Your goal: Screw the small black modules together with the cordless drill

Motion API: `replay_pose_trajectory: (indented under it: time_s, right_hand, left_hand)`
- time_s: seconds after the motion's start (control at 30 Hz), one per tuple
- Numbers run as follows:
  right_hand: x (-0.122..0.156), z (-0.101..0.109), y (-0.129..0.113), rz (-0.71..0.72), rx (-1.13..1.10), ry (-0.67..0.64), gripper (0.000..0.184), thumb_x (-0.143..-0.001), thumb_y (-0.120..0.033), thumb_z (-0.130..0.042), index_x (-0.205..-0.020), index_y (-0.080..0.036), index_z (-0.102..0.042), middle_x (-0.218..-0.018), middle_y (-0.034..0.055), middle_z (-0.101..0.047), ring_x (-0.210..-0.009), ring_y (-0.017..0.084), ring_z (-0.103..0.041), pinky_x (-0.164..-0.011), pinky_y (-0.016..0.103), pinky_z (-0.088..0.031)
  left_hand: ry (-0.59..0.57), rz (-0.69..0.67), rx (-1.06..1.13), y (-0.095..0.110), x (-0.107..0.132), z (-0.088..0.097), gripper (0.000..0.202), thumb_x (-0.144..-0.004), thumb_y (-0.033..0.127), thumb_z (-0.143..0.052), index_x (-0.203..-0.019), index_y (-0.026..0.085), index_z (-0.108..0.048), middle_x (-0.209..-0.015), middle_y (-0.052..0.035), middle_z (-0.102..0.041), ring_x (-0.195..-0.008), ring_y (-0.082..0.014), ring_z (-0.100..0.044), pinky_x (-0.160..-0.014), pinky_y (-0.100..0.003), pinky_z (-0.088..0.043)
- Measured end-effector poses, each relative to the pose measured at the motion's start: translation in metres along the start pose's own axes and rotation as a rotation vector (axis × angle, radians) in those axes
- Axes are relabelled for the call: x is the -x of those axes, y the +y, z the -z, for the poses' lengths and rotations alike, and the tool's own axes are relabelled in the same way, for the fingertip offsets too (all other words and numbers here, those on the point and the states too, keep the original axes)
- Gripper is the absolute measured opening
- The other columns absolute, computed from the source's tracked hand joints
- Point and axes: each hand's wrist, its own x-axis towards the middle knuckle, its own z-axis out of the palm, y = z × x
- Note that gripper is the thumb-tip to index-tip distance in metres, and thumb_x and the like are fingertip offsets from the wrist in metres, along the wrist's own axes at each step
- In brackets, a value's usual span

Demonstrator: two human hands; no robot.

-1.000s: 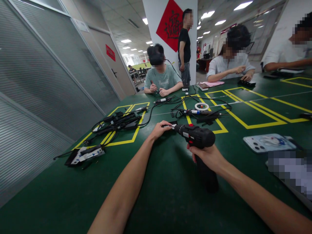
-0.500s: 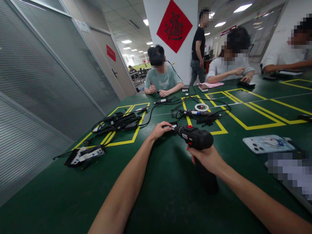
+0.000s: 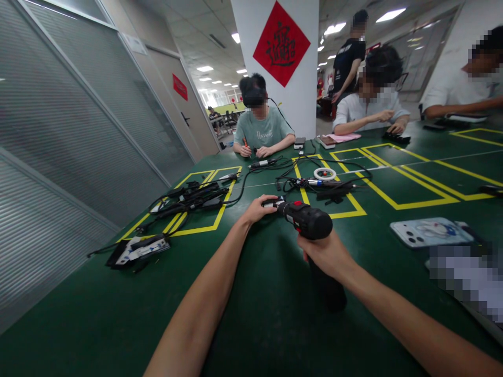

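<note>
My right hand (image 3: 320, 250) grips the handle of a black cordless drill (image 3: 308, 219) with red details. Its chuck points forward and to the left, toward the fingers of my left hand (image 3: 258, 209). Those fingers are closed around a small dark part (image 3: 280, 199) at the drill's tip. What kind of part it is I cannot make out, since my fingers and the chuck cover much of it. My left forearm lies low along the green table (image 3: 251, 314).
Black cables and tools (image 3: 192, 196) lie in a heap at left, near a black tray with white pieces (image 3: 137, 250). A white ring (image 3: 324, 174) and a pen-like tool (image 3: 324, 183) lie ahead. A phone (image 3: 432, 232) rests at right. Co-workers (image 3: 264, 128) sit across the table.
My right hand and the drill have shifted slightly left, the drill's rear end most. My left hand has barely moved. A standing person in the background has walked to the right.
</note>
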Motion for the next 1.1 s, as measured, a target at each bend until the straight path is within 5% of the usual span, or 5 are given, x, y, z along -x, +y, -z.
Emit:
replay_pose_trajectory:
  time_s: [0.33,0.57,0.87,1.1]
  right_hand:
    - [-0.002,-0.003,-0.002,-0.012,-0.080,-0.072,0.019,-0.069,-0.022,-0.059,-0.087,-0.016,-0.058,-0.054,-0.0024,-0.055,-0.046,0.011,-0.053,-0.043,0.020,-0.041]
    - [-0.005,0.001,-0.004,0.044,-0.193,-0.168,0.035,-0.065,-0.012,-0.055,-0.100,-0.017,-0.055,-0.080,0.0011,-0.062,-0.049,0.009,-0.056,-0.046,0.021,-0.047]
    - [-0.010,0.001,0.006,0.067,-0.072,-0.126,0.005,-0.068,-0.017,-0.053,-0.071,-0.016,-0.056,-0.051,-0.0011,-0.054,-0.047,0.012,-0.053,-0.044,0.021,-0.040]
    - [-0.014,0.000,0.012,0.066,-0.091,-0.110,0.007,-0.067,-0.018,-0.053,-0.072,-0.016,-0.057,-0.049,-0.0013,-0.054,-0.044,0.012,-0.052,-0.042,0.021,-0.038]
  left_hand:
    - [-0.003,0.056,-0.011,-0.005,-0.003,-0.002,0.060,-0.064,0.033,-0.070,-0.121,0.019,-0.057,-0.119,-0.0076,-0.060,-0.105,-0.0249,-0.057,-0.095,-0.038,-0.043]
    - [-0.023,0.066,0.023,-0.005,-0.006,-0.003,0.060,-0.065,0.030,-0.068,-0.122,0.016,-0.055,-0.116,-0.0076,-0.062,-0.100,-0.0226,-0.059,-0.091,-0.036,-0.045]
    - [-0.009,0.061,0.005,-0.007,-0.008,-0.002,0.058,-0.065,0.029,-0.067,-0.121,0.017,-0.055,-0.119,-0.0072,-0.061,-0.106,-0.0239,-0.056,-0.097,-0.038,-0.042]
    - [-0.023,0.059,-0.032,-0.009,-0.008,-0.001,0.060,-0.066,0.030,-0.065,-0.123,0.018,-0.053,-0.122,-0.0067,-0.059,-0.111,-0.0247,-0.054,-0.099,-0.040,-0.039]
